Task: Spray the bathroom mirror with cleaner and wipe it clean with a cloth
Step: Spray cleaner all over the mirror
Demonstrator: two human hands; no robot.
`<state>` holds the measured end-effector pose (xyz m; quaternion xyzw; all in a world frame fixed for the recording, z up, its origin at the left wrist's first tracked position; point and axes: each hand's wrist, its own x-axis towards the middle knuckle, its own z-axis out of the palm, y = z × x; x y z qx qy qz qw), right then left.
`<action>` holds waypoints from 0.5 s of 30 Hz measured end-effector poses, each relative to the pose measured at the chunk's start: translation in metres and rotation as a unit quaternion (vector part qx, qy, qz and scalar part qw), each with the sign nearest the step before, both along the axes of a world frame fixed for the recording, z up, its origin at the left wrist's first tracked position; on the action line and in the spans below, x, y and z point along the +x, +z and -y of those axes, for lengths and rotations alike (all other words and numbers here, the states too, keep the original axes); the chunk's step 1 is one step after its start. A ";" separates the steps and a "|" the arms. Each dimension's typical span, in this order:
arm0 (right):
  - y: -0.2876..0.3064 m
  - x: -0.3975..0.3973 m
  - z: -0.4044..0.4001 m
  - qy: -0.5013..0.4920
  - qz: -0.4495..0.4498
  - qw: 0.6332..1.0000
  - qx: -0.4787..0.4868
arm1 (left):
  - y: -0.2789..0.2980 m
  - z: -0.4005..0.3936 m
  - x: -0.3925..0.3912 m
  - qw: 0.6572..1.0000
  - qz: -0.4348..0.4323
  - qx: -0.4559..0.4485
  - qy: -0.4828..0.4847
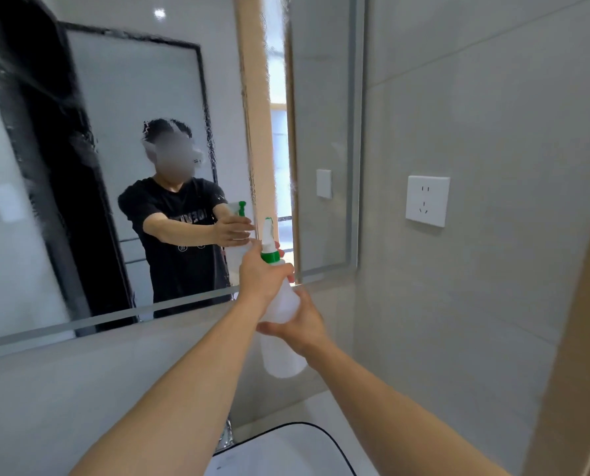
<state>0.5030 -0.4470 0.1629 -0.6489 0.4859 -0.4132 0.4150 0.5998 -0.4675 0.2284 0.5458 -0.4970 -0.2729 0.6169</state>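
At the centre of the frame: both hands hold one spray bottle up before the mirror.
Spray bottle: translucent white body, green collar and a white trigger head with a green tip; it stands nearly upright, tilted a little, with the nozzle toward the glass.
Left hand: comes in from the lower left of the frame, fingers curled round the neck of the bottle just under the green collar, gripping it.
Right hand: comes in from the lower right, wrapped round the lower body of the bottle from the right side, thumb across the front; it grips the bottle too.
Mirror: fills the upper left and centre of the frame, with a frosted band along its lower and right edges; wet streaks and droplets run down the glass, thickest near its middle and left.
Reflection: a person in a black T-shirt with arms stretched forward holding the same bottle, a dark door frame behind them.
Wall socket: white plate on the grey tiled wall, right of the mirror and well apart from the hands.
Basin: white with a dark rim, at the bottom centre of the frame, below the forearms.
Tap: a small metal part shows just left of the basin, partly hidden by the left forearm.
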 end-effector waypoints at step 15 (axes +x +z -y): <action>-0.058 -0.055 0.005 -0.077 0.005 0.995 0.066 | -0.061 0.027 -0.065 0.998 0.025 0.036 -0.053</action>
